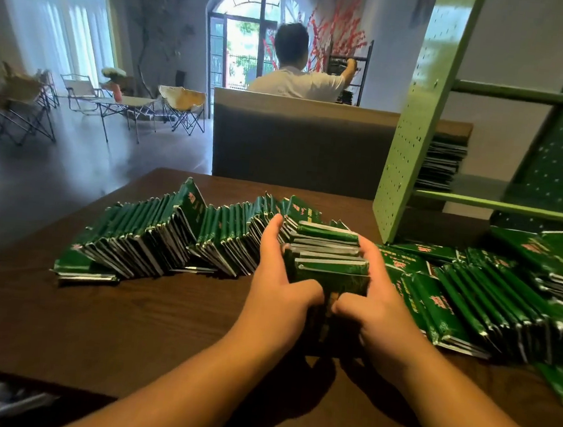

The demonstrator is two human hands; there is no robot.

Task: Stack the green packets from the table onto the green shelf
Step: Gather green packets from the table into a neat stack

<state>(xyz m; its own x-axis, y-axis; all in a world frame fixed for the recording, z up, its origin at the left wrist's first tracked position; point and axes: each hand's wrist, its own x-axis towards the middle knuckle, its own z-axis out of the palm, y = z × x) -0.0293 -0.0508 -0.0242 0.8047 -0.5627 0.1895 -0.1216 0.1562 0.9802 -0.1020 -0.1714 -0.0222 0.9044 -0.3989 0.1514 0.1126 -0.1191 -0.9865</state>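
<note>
A bundle of green packets (329, 257) sits between my hands at the middle of the dark wooden table (124, 329). My left hand (279, 278) grips its left side and my right hand (373, 298) grips its right side, thumbs meeting at the front. A long leaning row of green packets (168, 236) stretches to the left. More green packets (488, 302) lie spread on the right. The green pegboard shelf (416, 123) stands at the table's right rear, with a stack of packets (441, 163) on one of its levels.
A grey partition (297, 142) rises behind the table. Beyond it a person in a white shirt (296, 77) faces a dark rack. Folding chairs (180, 107) stand on the floor at the left.
</note>
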